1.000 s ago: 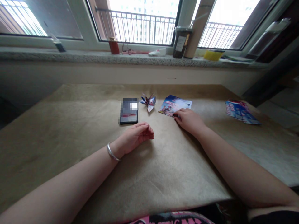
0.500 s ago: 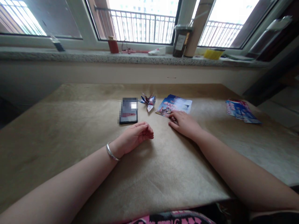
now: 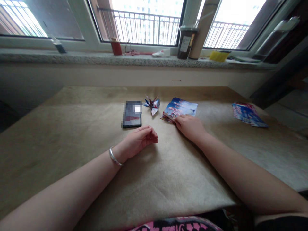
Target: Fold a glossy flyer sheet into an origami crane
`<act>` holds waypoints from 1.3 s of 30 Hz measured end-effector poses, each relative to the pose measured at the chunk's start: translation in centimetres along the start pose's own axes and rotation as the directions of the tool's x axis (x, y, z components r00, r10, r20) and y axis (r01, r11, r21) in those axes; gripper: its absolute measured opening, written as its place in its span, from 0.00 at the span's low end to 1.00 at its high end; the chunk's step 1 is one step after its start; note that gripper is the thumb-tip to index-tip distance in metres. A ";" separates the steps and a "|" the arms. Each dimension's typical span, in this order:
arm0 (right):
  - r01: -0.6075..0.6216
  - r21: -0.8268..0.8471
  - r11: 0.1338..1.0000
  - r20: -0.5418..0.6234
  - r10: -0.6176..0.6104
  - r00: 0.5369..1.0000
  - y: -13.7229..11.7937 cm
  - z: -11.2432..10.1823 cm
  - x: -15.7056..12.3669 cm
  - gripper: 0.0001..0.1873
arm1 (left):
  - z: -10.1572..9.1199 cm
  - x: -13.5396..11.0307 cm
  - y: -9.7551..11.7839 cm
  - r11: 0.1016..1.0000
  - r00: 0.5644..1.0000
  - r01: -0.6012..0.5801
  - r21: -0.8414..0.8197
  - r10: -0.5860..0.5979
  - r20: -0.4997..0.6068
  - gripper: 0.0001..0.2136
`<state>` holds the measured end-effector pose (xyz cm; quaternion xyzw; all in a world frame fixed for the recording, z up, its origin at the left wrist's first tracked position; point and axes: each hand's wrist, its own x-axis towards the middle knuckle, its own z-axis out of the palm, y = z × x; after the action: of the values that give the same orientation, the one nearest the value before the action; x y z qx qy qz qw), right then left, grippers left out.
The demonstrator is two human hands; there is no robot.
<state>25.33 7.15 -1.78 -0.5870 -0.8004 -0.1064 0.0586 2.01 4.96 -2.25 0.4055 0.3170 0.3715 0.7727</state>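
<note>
My right hand (image 3: 189, 126) has its fingers closed on the near edge of a printed leaflet (image 3: 176, 109), which is blue with red lettering. That edge is bent up a little, and more leaflets lie beneath it. My left hand (image 3: 141, 140) rests on its side on the table, fingers curled in and nothing visible in them; a silver bangle (image 3: 115, 156) circles the wrist. Between and beyond the hands sits a folded paper piece (image 3: 153, 105) with pointed petals. Just past my left hand lies a dark phone-like device (image 3: 132, 115), its screen partly pixelated.
Further blue leaflets (image 3: 249, 115) lie fanned out at the right of the brown table (image 3: 96, 109). Along the stone windowsill (image 3: 91, 58) stand a red container (image 3: 116, 47), a dark lidded jar (image 3: 186, 43) and a yellow item (image 3: 218, 55).
The fingers of my right hand have closed on the leaflet's near edge and bent it up, where before they rested beside it. My left hand stays in place.
</note>
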 end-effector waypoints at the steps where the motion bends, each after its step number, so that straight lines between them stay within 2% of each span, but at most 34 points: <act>1: -0.005 -0.024 1.000 0.000 0.005 1.000 -0.1 0.0 0.0 0.16 | 0.0 0.0 0.0 1.000 1.000 0.000 0.000 0.000 -0.001 0.09; 5: -0.014 -0.046 0.999 -0.015 0.014 1.000 -0.2 -0.1 -0.2 0.13 | 0.1 0.0 0.0 1.000 1.000 -0.003 0.001 0.003 -0.007 0.09; 9: 0.024 -0.066 0.997 -0.039 -0.027 0.999 -0.1 -0.4 -0.4 0.14 | 0.2 0.0 -0.2 0.999 1.000 -0.031 0.035 0.031 -0.003 0.10; 12: 0.102 -0.072 0.992 -0.040 -0.105 0.994 -0.3 -0.8 -0.7 0.15 | 0.2 -0.2 -0.2 0.970 0.989 -0.134 0.204 0.142 -0.026 0.11; 15: 0.206 -0.043 0.978 -0.010 -0.206 0.978 -0.8 -1.3 -1.1 0.13 | 0.3 -0.5 0.1 0.824 0.951 -0.261 0.503 0.309 -0.013 0.11; 17: 0.286 0.008 0.958 0.007 -0.286 0.958 -1.3 -1.6 -1.3 0.11 | 0.3 -0.7 0.3 0.703 0.930 -0.300 0.644 0.367 0.033 0.11; 20: 0.363 0.048 0.930 0.026 -0.365 0.931 -1.9 -2.1 -1.7 0.10 | 0.3 -0.9 0.5 0.554 0.912 -0.325 0.767 0.398 0.099 0.10; 23: 0.383 0.103 0.918 0.023 -0.387 0.922 -2.1 -2.4 -2.0 0.09 | 0.4 -1.1 0.6 0.437 0.893 -0.366 0.821 0.414 0.178 0.09; 28: 0.492 0.314 0.812 -0.022 -0.512 0.859 -1.4 -2.4 -1.9 0.10 | 0.6 -1.2 0.9 0.339 0.868 -0.408 0.848 0.432 0.244 0.08; 32: 0.564 0.455 0.690 -0.042 -0.615 0.787 -0.7 -2.2 -1.6 0.10 | 0.6 -1.1 0.9 0.312 0.862 -0.423 0.851 0.428 0.272 0.08; 35: 0.543 0.513 0.665 -0.033 -0.617 0.786 -0.3 -2.0 -1.5 0.09 | 0.2 -0.9 0.4 0.285 0.876 -0.413 0.865 0.383 0.292 0.11; 39: 0.489 0.610 0.624 -0.022 -0.604 0.797 0.1 -1.9 -1.3 0.07 | -0.5 -0.7 -0.3 0.180 0.901 -0.353 0.918 0.330 0.282 0.19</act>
<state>25.76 5.52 -0.20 -0.2739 -0.9346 0.1882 0.1270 1.34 4.42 -2.57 0.8496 0.3688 0.2628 0.2703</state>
